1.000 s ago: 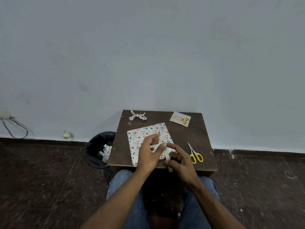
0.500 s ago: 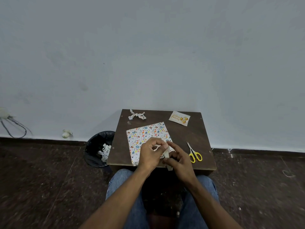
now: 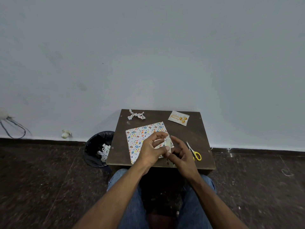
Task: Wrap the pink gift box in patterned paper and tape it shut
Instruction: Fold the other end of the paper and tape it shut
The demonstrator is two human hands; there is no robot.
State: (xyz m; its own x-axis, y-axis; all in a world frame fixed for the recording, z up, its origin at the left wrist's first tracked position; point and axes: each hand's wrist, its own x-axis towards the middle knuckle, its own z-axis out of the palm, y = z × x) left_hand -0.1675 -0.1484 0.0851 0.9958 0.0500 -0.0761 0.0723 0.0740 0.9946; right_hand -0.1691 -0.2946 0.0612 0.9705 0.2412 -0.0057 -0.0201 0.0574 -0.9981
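Gift box (image 3: pixel 142 138): flat, square, fully covered in white patterned paper with multicoloured print. Lying flat on dark counter (image 3: pixel 194 134), left of centre, slightly rotated. Pale tape strip (image 3: pixel 168 142) upright over near right corner, pinched between both hands.

A person in jeans sits at a small dark table (image 3: pixel 194 134) set against a pale wall. On it lies a box wrapped in patterned paper (image 3: pixel 142 138). The left hand (image 3: pixel 151 151) and the right hand (image 3: pixel 181 154) meet over its near right corner, both pinching a pale strip of tape (image 3: pixel 168 142). Yellow-handled scissors (image 3: pixel 194 151) lie just right of the hands. A birthday card (image 3: pixel 178 117) and a crumpled paper scrap (image 3: pixel 136 114) sit at the far edge. A black bin (image 3: pixel 97 149) stands left of the table.
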